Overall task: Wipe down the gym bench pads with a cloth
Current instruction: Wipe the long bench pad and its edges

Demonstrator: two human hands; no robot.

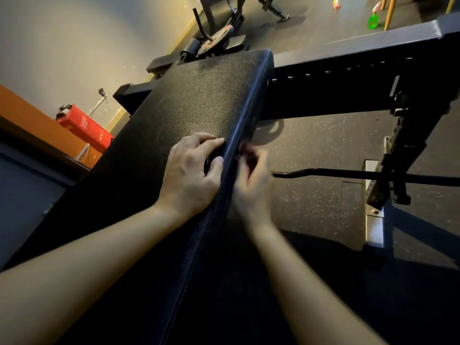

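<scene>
The cloth (211, 161), dark and hard to pick out against the black, is sitting at the right edge of the bench pad (194, 100), about midway along it. The left hand (191, 170) is resting on top and pinching that dark fold between thumb and forefinger, likely pinning it for work along the edge. The right hand (251, 185) is blurring beside the pad's side wall; whether it is gripping anything I cannot tell. A green spray bottle (373, 21) is standing well away.
</scene>
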